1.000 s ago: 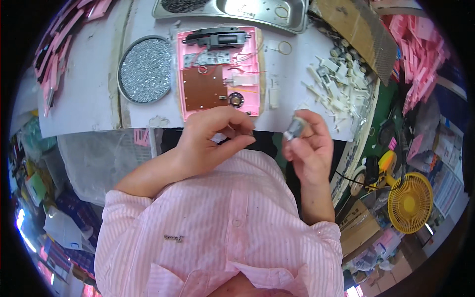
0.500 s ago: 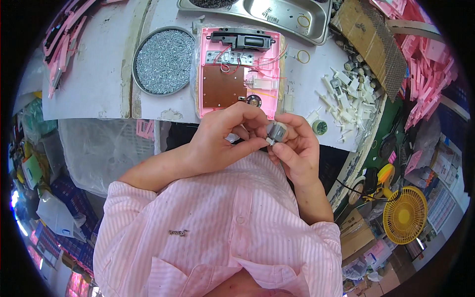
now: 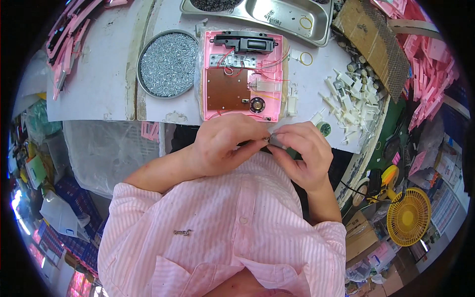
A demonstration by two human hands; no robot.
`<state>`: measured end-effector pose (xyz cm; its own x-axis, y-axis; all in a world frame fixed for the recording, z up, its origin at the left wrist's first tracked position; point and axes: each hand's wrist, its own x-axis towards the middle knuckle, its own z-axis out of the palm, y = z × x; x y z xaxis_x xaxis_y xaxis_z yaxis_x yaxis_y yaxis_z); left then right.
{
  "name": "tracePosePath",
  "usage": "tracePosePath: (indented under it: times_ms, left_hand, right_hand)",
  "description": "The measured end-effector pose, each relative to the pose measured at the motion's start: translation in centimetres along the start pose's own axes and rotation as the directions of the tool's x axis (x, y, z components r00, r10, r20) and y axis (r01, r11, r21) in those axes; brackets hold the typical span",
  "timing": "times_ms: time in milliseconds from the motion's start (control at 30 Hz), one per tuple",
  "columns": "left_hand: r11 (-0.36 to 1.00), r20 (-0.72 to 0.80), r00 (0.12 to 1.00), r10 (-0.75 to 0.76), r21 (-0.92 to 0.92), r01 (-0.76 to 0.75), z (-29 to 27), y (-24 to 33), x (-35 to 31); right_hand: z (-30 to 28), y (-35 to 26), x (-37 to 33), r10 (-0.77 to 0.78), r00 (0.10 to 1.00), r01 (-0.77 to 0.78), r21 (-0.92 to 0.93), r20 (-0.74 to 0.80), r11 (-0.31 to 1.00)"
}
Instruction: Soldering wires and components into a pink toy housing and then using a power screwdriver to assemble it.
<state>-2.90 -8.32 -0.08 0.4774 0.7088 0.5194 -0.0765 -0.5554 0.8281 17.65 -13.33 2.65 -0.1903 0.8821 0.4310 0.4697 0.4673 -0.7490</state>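
Just in front of the table edge, both my hands meet over a small grey motor (image 3: 275, 141), mostly covered by fingers. My right hand (image 3: 308, 151) grips the motor between thumb and fingers. With thumb and forefinger pinched, my left hand (image 3: 220, 143) works at the motor's left end; what its fingertips hold is too small to make out. Beyond them an open pink plastic housing (image 3: 272, 113) lies on the table. Inside it are a brown board (image 3: 226, 88), a black mechanism (image 3: 245, 43), thin wires and a round dark part (image 3: 257, 104).
Left of the housing stands a round pan (image 3: 139, 64) of small screws. A metal tray (image 3: 324, 37) sits at the back. White plastic parts (image 3: 352, 96), a green roll (image 3: 324, 129) and a cardboard piece (image 3: 372, 42) lie right. A yellow fan (image 3: 408, 217) stands lower right.
My right hand has turned and its fingers have curled over the motor, hiding more of it. My left fingertips remain pinched against the motor's end. The whole view has shifted slightly.
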Motion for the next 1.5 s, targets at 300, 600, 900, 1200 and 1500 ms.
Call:
tracePosePath:
  times_ms: [300,600,900,1200,1500]
  left_hand:
    - [0.991,0.09,0.988,-0.126,-0.035,0.129,-1.2,0.8,0.9]
    - [0.983,0.069,0.98,-0.185,0.001,0.186,-1.4,0.4,1.2]
    - [0.866,0.109,0.976,-0.191,0.487,0.115,-3.6,-2.3,6.8]
    - [0.593,0.438,0.883,-0.169,0.76,-0.264,-2.0,-4.0,9.9]
    - [0.755,0.358,0.932,-0.054,0.625,-0.196,-3.0,-5.3,8.8]
  right_hand:
    - [0.3,-0.4,0.2,-0.045,0.999,0.045,-0.028,-0.019,0.999]
    - [0.2,0.2,0.8,0.055,0.994,-0.067,0.124,0.095,0.99]
    - [-2.3,1.7,0.3,0.326,0.945,-0.327,0.148,0.027,0.933]
    - [-4.8,2.2,-0.9,0.496,0.868,-0.469,0.287,-0.026,0.835]
    - [-4.3,2.3,1.8,0.511,0.859,-0.505,0.191,0.022,0.842]
